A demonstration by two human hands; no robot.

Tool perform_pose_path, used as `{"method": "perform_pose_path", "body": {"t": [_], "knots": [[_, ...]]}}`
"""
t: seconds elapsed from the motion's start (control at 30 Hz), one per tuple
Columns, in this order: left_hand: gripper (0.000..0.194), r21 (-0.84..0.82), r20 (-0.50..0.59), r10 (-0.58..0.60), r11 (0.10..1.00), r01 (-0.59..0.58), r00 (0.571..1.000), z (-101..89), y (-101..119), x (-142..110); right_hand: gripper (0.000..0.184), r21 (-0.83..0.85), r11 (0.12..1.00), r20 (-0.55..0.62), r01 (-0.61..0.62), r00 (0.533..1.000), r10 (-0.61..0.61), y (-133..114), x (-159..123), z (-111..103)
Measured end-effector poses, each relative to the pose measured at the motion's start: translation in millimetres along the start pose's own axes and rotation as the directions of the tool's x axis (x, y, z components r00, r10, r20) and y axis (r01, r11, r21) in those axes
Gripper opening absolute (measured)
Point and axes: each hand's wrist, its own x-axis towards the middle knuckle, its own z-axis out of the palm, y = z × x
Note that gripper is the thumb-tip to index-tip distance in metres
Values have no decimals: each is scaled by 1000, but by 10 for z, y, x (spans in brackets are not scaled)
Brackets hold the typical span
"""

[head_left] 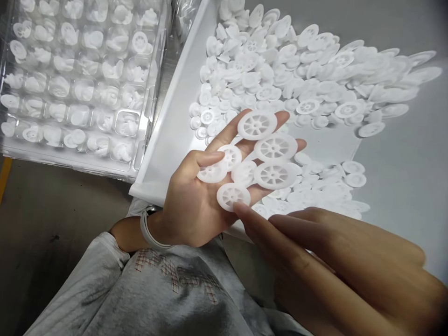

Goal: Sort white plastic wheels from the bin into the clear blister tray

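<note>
Beside a compartmented tray (70, 162), a white bin (177, 109) holds heaped plastic pieces (259, 70). Spread palm-up over it, a person's left hand (192, 203) bears spoked wheels (275, 147). One right hand (325, 242) fingertip touches the lowest, any pinch unclear

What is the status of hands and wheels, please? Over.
Left hand: open, palm up, white wheels on it. Right hand: fingers at lowest held wheel. White bin below, heaped with more wheels. No obstruction seen between hands.
</note>
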Motion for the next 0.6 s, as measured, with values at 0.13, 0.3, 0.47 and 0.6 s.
{"method": "perform_pose_path", "body": {"t": [0.13,0.3,0.47,0.6], "knots": [[53,-19,-40,-48,999,48,998,44,4,15,23,28,994,-77,-109,991,111,-89,28,53],[52,-27,-5,-37,999,36,999,44,-2,1,22,43,992,-92,-115,989,119,-88,5,89],[54,-42,-19,-60,997,59,998,50,3,0,24,71,993,-119,-90,988,98,-68,-9,96],[60,-38,-20,-61,997,60,998,38,-1,16,25,82,995,-92,-59,993,67,-54,-13,87]]}}
